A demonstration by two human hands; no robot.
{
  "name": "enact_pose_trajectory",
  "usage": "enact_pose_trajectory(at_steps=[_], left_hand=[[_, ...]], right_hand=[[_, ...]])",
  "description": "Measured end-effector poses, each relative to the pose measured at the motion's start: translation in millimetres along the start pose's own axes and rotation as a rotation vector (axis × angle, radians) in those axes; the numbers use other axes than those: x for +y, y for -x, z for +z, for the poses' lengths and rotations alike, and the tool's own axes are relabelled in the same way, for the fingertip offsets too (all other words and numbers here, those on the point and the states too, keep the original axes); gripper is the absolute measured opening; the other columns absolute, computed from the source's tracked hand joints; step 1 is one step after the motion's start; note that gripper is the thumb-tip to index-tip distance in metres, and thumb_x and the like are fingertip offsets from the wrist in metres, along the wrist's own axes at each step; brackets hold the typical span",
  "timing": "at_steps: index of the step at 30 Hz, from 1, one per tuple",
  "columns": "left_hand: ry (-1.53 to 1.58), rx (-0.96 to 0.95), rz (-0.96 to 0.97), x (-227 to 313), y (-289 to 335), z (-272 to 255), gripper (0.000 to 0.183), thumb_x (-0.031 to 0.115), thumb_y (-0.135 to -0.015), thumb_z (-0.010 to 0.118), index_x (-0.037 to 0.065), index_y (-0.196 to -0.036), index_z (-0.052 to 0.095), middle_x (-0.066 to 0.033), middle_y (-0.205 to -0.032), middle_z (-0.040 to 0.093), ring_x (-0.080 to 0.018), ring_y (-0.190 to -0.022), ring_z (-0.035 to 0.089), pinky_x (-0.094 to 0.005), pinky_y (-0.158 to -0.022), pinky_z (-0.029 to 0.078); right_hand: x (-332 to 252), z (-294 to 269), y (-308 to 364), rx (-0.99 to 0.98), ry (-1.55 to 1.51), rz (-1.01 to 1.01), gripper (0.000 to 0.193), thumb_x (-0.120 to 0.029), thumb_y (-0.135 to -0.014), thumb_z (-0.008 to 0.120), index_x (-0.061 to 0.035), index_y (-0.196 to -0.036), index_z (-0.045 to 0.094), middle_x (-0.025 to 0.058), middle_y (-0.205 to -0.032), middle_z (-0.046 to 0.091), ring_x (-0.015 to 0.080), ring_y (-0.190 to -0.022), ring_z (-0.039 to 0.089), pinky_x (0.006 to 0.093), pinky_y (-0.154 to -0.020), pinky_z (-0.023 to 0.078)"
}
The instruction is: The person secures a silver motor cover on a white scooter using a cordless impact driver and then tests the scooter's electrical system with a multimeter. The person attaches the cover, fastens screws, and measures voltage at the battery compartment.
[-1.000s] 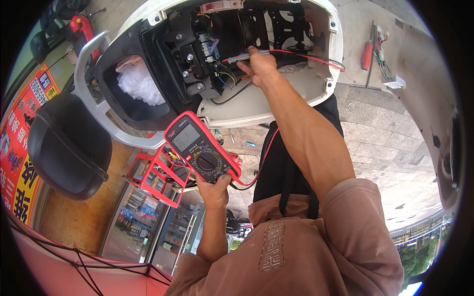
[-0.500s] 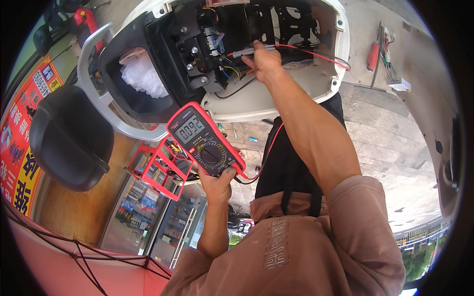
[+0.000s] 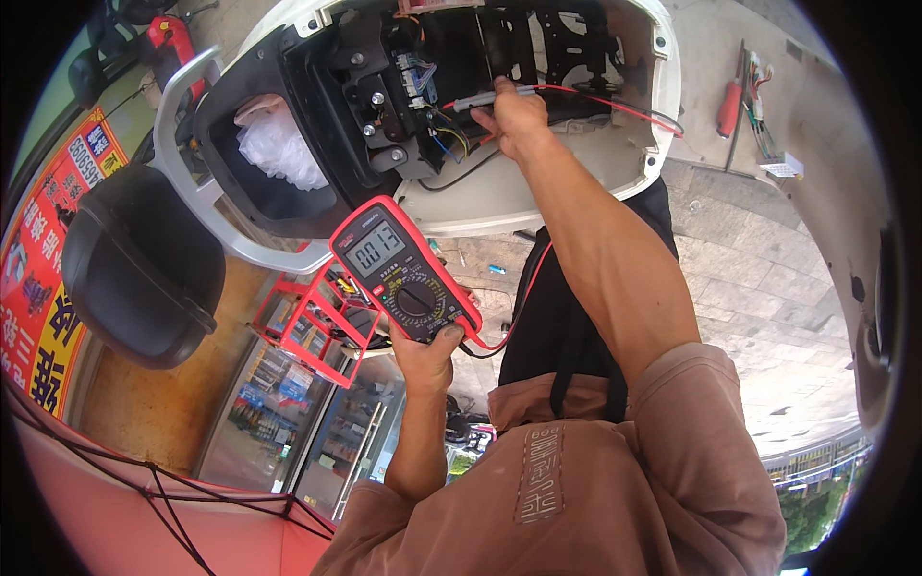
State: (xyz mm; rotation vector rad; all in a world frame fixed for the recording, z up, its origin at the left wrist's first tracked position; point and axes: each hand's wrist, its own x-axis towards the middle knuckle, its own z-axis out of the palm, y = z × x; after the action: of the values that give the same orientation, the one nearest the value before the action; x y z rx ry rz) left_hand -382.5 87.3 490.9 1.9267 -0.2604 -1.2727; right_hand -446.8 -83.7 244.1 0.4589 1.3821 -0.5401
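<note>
My left hand [image 3: 425, 363] is closed around the lower end of a red-and-black digital multimeter [image 3: 395, 263], its lit screen tilted up toward me. Inside the opened white body of a scooter [image 3: 538, 197], my right hand [image 3: 519, 120] pinches grey test probes [image 3: 485, 99]. Their tips point left at a wiring connector [image 3: 417, 79] with several thin coloured wires; whether they touch metal is too small to tell. A red test lead [image 3: 534, 278] runs from the meter's lower end, and red and black leads trail right from the probes.
A black scooter seat [image 3: 144, 269] is at the left, beside a silver grab rail [image 3: 182, 158]. White plastic [image 3: 279, 149] lies in the storage bucket. A red rack [image 3: 312, 326] stands below the meter. A red-handled screwdriver [image 3: 728, 110] and loose wires [image 3: 759, 115] lie at the right.
The reading on the multimeter has dropped. The meter has shifted very slightly to the right, while my right hand stays in place with the probes.
</note>
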Motion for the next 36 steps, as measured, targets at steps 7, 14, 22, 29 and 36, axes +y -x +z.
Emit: enact_pose_trajectory(at_steps=[7,14,22,29,36], left_hand=[[0.017,0.005,0.001,-5.3,0.3,-3.2,0.064,0.006,-0.068,0.074,-0.003,-0.125,0.047,-0.0122,-0.106,0.064,-0.0202,-0.090,0.066,-0.0312,-0.081,0.054],[0.008,-0.011,-0.003,-7.8,0.8,-5.1,0.067,0.010,-0.068,0.076,-0.003,-0.126,0.046,-0.0129,-0.111,0.062,-0.0208,-0.094,0.064,-0.0320,-0.083,0.053],[0.030,0.003,0.002,-8.2,1.1,-7.7,0.070,0.013,-0.068,0.081,-0.003,-0.127,0.046,-0.0137,-0.111,0.063,-0.0229,-0.096,0.065,-0.0344,-0.085,0.054],[0.031,-0.031,-0.060,-7.5,2.2,-15.0,0.071,0.006,-0.069,0.075,-0.001,-0.132,0.041,-0.0109,-0.116,0.058,-0.0296,-0.107,0.063,-0.0474,-0.100,0.049],[0.036,-0.042,-0.059,-10.5,0.8,-20.1,0.071,0.006,-0.070,0.075,-0.001,-0.131,0.042,-0.0117,-0.117,0.059,-0.0298,-0.108,0.062,-0.0460,-0.098,0.050]], right_hand=[[-4.6,1.0,2.4,0.000,0.065,-0.067,0.039,-0.027,-0.097,0.054,0.0052,-0.118,0.051,0.0135,-0.106,0.062,0.0233,-0.075,0.067,0.0431,-0.077,0.056],[-4.2,2.6,-3.9,0.026,0.078,-0.052,0.033,-0.024,-0.099,0.052,0.0066,-0.109,0.053,0.0134,-0.098,0.061,0.0222,-0.075,0.064,0.0331,-0.065,0.061],[-10.0,0.8,5.9,0.032,0.047,-0.097,0.037,-0.026,-0.098,0.051,0.0086,-0.112,0.047,0.0161,-0.104,0.059,0.0233,-0.079,0.064,0.0316,-0.065,0.062],[-15.1,-0.5,14.6,0.069,0.013,-0.125,0.038,-0.026,-0.098,0.051,0.0095,-0.111,0.045,0.0164,-0.104,0.058,0.0240,-0.080,0.064,0.0312,-0.066,0.063],[-8.5,-0.1,11.7,0.020,0.025,-0.132,0.033,-0.024,-0.098,0.052,0.0065,-0.112,0.050,0.0142,-0.103,0.058,0.0232,-0.081,0.065,0.0321,-0.065,0.062]])
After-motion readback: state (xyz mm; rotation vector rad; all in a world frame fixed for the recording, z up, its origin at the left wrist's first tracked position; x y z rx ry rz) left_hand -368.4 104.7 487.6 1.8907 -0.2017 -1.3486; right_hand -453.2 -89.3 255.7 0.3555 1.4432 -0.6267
